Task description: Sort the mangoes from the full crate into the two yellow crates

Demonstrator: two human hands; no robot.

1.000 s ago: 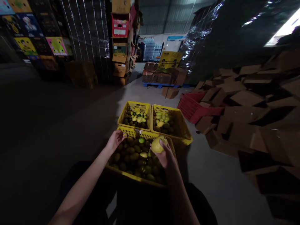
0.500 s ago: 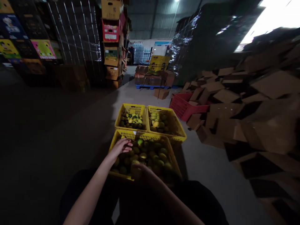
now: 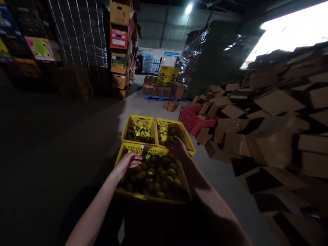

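In the head view, a large yellow crate (image 3: 118, 159) stands nearest to me, filled with round green fruits (image 3: 156, 176). My left hand (image 3: 129, 161) hovers over its left far part, fingers apart and holding nothing. At the near edge of the right-hand yellow crate (image 3: 189, 141) is my right hand (image 3: 177, 147), slightly blurred, fingers stretched out. Just beyond those fingers, pale yellow fruits (image 3: 163, 129) show in that crate; the top one is smeared. The left-hand yellow crate (image 3: 123, 131) holds smaller yellow and green fruits (image 3: 141, 131). The exact kind of fruit is unclear.
A red crate (image 3: 194, 123) lies to the right against a big heap of cardboard boxes (image 3: 269, 136). Ahead, boxes sit on a blue pallet (image 3: 159, 98). A tall stack of cartons (image 3: 119, 61) and wrapped pallets (image 3: 77, 41) stand further left.
My right hand has moved from the near crate, where it held a yellowish fruit, forward and right to the far right crate, and has let go. My left hand stays over the near crate.
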